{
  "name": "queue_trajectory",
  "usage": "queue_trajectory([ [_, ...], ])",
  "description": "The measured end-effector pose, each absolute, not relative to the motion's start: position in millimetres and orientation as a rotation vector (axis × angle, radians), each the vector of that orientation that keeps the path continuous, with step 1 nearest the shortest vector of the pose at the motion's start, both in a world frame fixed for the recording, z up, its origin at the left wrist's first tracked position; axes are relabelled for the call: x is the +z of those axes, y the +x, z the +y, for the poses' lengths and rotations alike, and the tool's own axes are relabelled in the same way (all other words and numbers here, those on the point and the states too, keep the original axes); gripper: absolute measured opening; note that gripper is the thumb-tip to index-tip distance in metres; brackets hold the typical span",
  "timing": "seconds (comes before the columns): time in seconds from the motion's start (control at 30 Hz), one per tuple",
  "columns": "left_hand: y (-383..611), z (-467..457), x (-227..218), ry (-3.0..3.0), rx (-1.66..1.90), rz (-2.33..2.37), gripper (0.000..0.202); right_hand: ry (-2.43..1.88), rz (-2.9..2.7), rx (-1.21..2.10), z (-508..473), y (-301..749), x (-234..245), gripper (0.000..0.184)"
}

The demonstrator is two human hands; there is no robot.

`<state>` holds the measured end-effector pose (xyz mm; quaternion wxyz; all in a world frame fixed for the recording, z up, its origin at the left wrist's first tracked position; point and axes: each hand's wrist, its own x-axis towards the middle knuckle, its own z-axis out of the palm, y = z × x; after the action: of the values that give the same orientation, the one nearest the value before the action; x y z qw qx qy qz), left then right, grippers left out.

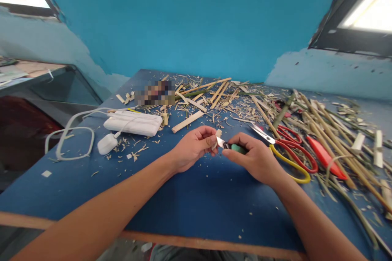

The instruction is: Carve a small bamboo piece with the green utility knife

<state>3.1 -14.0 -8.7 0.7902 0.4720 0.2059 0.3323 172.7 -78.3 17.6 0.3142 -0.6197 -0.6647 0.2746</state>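
Observation:
Over the middle of the blue table, my left hand (196, 147) is closed in a pinch on a small pale piece of bamboo (218, 134). My right hand (255, 157) is wrapped round the green and black handle of a utility knife (238, 148). The knife's short bright blade points left and meets the piece at my left fingertips. Whether the edge has cut in, I cannot tell. Just right of my right hand lie scissors with red handles (295, 147) and a pair with yellow handles (290, 167), partly overlapping.
A white power strip (133, 123) with a plugged-in adapter (107, 143) and looping cable (69, 134) lies left. A flat bamboo strip (189, 121) sits behind my hands. Bamboo sticks (337, 138), shavings and a red-handled tool (326, 157) crowd the right. A blue wall (183, 20) stands behind.

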Motion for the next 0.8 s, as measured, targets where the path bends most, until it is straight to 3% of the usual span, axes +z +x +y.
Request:
queue_trajectory([
  [0.8,4.0,-16.1,-8.0,1.116,0.697,0.517,0.027,-1.631,-1.761,0.722,-78.1,175.0,16.7,0.025],
])
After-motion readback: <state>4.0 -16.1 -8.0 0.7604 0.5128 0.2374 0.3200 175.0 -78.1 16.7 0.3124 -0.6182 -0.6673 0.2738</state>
